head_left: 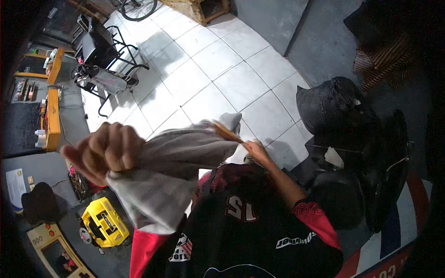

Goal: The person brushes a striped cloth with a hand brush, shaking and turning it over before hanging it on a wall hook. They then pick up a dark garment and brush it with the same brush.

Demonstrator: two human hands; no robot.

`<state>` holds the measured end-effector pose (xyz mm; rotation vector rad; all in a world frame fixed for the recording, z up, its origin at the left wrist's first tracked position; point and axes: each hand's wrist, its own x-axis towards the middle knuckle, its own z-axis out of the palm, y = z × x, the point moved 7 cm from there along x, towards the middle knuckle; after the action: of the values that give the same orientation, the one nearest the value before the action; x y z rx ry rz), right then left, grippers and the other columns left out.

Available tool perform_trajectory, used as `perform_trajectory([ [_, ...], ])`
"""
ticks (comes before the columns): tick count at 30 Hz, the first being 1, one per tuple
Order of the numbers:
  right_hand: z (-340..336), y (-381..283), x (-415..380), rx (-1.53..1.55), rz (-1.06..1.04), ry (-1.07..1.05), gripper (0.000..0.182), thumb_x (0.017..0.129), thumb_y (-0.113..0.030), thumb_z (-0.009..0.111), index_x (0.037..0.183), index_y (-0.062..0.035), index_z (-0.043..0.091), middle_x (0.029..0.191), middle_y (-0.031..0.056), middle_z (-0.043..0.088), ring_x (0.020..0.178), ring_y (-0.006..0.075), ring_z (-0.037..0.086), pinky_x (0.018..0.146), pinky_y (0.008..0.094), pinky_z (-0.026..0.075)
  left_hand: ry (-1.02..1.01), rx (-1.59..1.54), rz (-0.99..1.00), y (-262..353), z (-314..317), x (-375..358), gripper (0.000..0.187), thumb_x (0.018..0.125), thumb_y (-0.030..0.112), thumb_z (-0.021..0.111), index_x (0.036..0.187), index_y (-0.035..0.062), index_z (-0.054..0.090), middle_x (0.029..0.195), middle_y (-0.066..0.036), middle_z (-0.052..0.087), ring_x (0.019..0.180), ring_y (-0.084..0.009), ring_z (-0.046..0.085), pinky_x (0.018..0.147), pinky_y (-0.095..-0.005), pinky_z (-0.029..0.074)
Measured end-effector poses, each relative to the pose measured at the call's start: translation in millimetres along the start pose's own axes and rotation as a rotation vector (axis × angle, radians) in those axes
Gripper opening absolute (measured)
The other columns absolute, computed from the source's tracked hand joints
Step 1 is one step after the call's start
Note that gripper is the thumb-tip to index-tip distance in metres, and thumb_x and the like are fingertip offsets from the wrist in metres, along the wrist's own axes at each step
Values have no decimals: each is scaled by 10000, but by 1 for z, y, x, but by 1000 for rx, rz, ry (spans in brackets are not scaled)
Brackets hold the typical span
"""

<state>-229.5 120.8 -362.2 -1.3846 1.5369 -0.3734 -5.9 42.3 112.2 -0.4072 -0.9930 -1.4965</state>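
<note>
My left hand (109,150) is raised at the left, its fingers closed in a fist on a grey cloth (185,148). The cloth hangs in folds from the fist and stretches right, towards my other hand; its lower part is paler. In my right hand (255,152) is a flat, brown, wooden-looking stick (227,133), tilted up and left against the cloth's far end. Motion blurs the stick, so its exact kind does not show. Both hands are in front of my black and red shirt (241,222).
White floor tiles (204,65) spread ahead. A black salon chair (97,46) stands at the upper left, near orange shelves (53,120). At the lower left is a yellow toy car (104,222). A black padded chair (343,185) stands close on my right.
</note>
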Motion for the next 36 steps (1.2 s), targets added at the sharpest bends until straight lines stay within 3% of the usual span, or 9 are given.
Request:
perform_trajectory([
  [2,14,109,-11,-364,352,-122,484,833,-484,444,882,-28,596,898,187,605,831,317,591,715,409,449,45,-96,106,20,5,1,499,919,331,363,470,124,427,377,22,364,241,-43,310,203,-197,284],
  [7,-28,138,-67,-366,679,-89,580,827,-525,389,976,-5,601,952,238,591,876,358,582,766,454,441,-97,-136,-35,3,30,0,516,903,353,420,446,114,427,359,36,305,242,-48,298,206,-201,263],
  [10,-30,131,-32,47,241,183,413,865,-406,462,866,-15,595,688,137,600,620,242,594,545,370,458,-124,-63,-274,-30,32,-8,541,904,375,415,436,108,366,374,43,232,255,-42,259,237,-205,225],
  [14,-62,-78,-54,1006,-154,-127,253,893,-284,491,772,-62,509,632,-33,466,438,14,332,372,192,241,151,83,-207,-53,19,-23,440,893,361,449,561,75,409,429,1,347,272,-65,308,271,-226,249],
  [19,-41,-164,-71,827,-348,-573,375,832,-373,573,907,-10,629,727,-10,589,671,71,514,598,238,432,-88,-74,-263,-54,36,-17,456,906,344,430,526,93,393,415,20,269,272,-68,276,273,-229,240],
  [23,2,-42,-23,242,-242,-150,282,818,-281,596,916,-21,641,752,44,640,642,105,542,573,262,437,-80,-88,-215,-25,41,-6,539,918,339,404,431,112,357,401,36,223,271,-57,248,271,-222,231],
  [28,-15,101,-44,-422,486,-98,405,778,-426,535,864,-47,649,874,159,626,792,329,597,691,410,473,-96,-135,-178,-20,48,-11,539,916,320,414,422,110,370,378,23,239,258,-58,251,254,-213,231],
  [34,-69,112,-32,-570,417,378,388,795,-389,516,730,-19,615,744,159,621,672,345,597,578,431,463,-93,-270,-204,-32,50,-13,444,876,311,507,522,47,459,389,3,299,284,-102,315,269,-234,287],
  [36,-101,42,-19,-146,100,244,446,822,-417,532,696,1,627,422,100,489,430,223,519,444,353,394,-9,-254,-207,-46,51,-23,371,849,303,552,614,21,495,438,-22,369,328,-126,381,296,-242,326],
])
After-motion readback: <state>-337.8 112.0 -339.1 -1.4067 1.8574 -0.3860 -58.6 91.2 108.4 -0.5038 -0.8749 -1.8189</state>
